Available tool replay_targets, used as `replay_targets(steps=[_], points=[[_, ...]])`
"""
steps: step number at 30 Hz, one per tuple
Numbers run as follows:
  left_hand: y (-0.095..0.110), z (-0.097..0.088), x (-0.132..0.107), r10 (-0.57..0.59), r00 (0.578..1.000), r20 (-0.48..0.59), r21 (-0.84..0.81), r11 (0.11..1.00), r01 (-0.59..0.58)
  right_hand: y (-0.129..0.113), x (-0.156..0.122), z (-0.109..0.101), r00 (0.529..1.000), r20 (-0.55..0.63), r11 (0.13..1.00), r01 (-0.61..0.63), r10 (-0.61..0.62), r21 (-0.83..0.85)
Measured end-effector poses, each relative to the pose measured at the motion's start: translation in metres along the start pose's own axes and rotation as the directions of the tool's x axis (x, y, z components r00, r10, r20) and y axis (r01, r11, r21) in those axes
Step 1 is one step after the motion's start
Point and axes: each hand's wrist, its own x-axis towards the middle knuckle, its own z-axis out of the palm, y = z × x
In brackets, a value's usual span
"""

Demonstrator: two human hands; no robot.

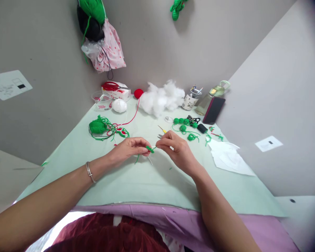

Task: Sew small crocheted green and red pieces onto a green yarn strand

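Over the pale green table cover (152, 182), my left hand (130, 148) pinches a small green crocheted piece (149, 149), fingers closed on it. My right hand (174, 147) is closed too, fingertips pinching at the piece's right end where a thin light strand or needle shows. A green yarn tail hangs below the piece. A bracelet sits on my left wrist.
A green yarn ball (97, 126) with tangled red and green thread lies left. White stuffing (161, 98), a red yarn ball (138, 93), red scissors on a box (112, 87), several green crocheted balls (183, 122), a cup of pens (191, 99), a phone (213, 110), white paper (229, 159).
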Motion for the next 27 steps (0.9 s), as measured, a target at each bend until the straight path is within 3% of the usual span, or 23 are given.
replay_targets(steps=[18,24,27], points=[[0.001,0.001,0.0,-0.032,0.999,0.04,0.015,0.999,0.032,0.0,0.001,0.003,0.995,0.037,0.995,0.095,-0.095,-0.016],[0.001,0.002,0.0,-0.019,1.0,0.021,-0.003,1.0,0.019,-0.002,0.002,0.012,0.999,-0.025,0.998,0.031,-0.032,-0.045],[0.002,0.006,-0.001,-0.038,0.999,-0.025,-0.041,0.998,0.037,-0.005,0.001,0.017,0.996,0.015,0.996,0.093,-0.093,-0.012]])
